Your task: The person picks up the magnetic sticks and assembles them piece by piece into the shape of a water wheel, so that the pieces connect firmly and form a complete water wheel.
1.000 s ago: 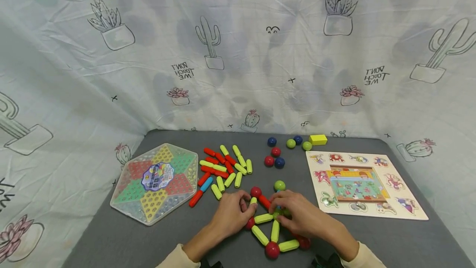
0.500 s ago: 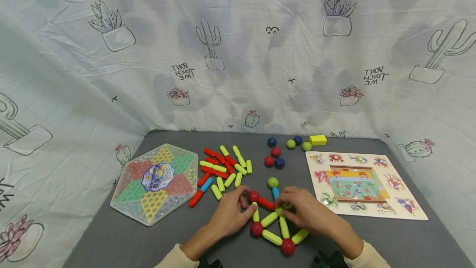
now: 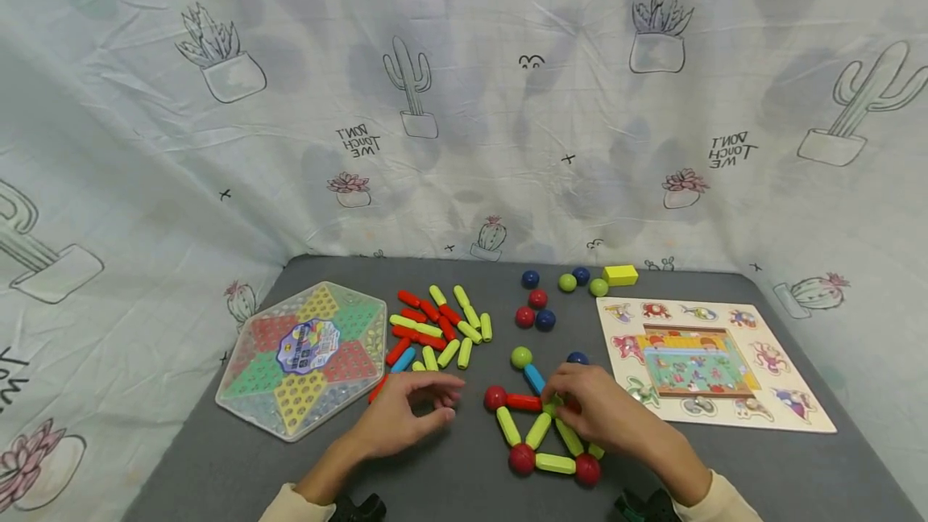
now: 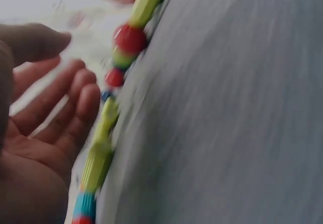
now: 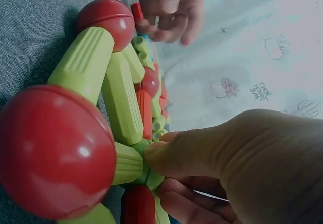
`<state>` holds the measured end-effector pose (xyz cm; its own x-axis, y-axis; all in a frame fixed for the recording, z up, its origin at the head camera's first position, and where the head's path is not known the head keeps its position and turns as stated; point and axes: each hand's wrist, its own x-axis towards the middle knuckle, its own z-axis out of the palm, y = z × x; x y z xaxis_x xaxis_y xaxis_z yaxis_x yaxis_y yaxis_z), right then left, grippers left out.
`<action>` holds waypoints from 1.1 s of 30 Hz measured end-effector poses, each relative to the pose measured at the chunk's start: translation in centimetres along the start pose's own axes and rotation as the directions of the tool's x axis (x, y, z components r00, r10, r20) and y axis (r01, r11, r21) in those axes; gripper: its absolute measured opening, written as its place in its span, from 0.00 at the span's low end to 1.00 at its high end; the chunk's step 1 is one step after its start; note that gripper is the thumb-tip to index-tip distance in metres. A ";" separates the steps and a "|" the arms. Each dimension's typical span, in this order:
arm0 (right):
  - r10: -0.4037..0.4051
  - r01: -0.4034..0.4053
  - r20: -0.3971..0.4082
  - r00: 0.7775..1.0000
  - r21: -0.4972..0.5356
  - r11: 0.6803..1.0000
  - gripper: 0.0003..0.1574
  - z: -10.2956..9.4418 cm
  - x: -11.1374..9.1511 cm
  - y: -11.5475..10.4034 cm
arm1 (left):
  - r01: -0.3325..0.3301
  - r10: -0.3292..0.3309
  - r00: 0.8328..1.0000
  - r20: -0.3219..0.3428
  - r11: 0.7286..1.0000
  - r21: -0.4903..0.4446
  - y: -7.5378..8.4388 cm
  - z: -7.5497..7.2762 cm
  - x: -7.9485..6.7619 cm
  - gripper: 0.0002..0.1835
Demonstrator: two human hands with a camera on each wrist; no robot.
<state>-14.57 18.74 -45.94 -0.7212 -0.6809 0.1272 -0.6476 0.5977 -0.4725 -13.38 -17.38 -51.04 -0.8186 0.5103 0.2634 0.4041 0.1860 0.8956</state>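
Observation:
A flat frame of coloured sticks and balls lies on the table. My right hand pinches the green ball at its hub between thumb and fingers, and partly covers it. Red balls mark the near corners, joined by a yellow-green stick. A red stick runs from the hub to another red ball. The blue stick leads to an outer green ball. My left hand is held apart left of the frame, fingers loosely spread, holding nothing.
Loose red and yellow-green sticks lie beyond my left hand. A hexagonal checkers board is at left, a wooden picture puzzle at right. Several loose balls and a yellow block sit near the back edge.
The frame has turned counterclockwise under my right hand, its near red balls swinging right. My left hand has let go of a yellow-green stick and drawn away left. A blue ball now shows beyond my right hand.

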 end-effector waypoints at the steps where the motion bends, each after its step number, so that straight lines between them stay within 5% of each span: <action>1: 0.000 0.000 -0.001 1.000 -0.005 1.000 0.12 0.0 0.0 0.0 | -0.022 0.021 1.000 -0.023 0.999 -0.034 -0.2 -0.6 -0.3 0.19; 5: 0.003 -0.003 0.000 1.000 -0.008 1.000 0.12 0.0 0.0 -0.1 | -0.052 0.047 0.990 -0.135 0.998 -0.035 -0.9 -2.8 -0.9 0.18; 8: 0.000 0.001 0.003 1.000 -0.003 1.000 0.13 0.0 0.0 -0.1 | -0.030 0.066 0.983 -0.172 0.978 0.206 -1.0 -3.6 -1.0 0.20; 11: 0.000 0.000 0.004 1.000 -0.002 1.000 0.12 0.0 0.0 -0.1 | -0.034 0.111 0.985 -0.129 0.872 0.489 -0.9 -3.5 -0.6 0.21; 14: -0.001 0.001 0.003 1.000 -0.003 1.000 0.12 0.1 0.0 -0.2 | -0.085 0.151 0.987 -0.049 0.762 0.642 -0.9 -3.1 -0.1 0.18; 18: 0.005 -0.005 0.007 1.000 0.002 1.000 0.12 0.0 0.1 -0.2 | -0.122 0.158 0.987 0.015 0.693 0.711 -0.6 -2.8 0.2 0.12; 21: 0.012 -0.012 0.011 1.000 0.001 1.000 0.13 0.0 0.1 -0.3 | -0.109 0.137 0.990 0.010 0.739 0.665 0.0 -2.3 0.4 0.11; 28: 0.011 -0.011 0.009 1.000 -0.006 1.000 0.13 0.0 0.3 -0.5 | 0.001 0.029 0.995 -0.094 0.953 0.302 1.1 1.1 2.7 0.12; 33: 0.016 -0.016 0.005 1.000 0.005 1.000 0.13 0.3 0.4 -0.5 | 0.143 -0.133 0.969 -0.209 0.989 0.033 0.9 4.3 5.1 0.13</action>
<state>-14.49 18.09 -45.90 -0.7302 -0.6734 0.1155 -0.6350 0.6065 -0.4786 -15.46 -11.02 -50.40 -0.9322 0.2940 0.2113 0.2965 0.2848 0.9116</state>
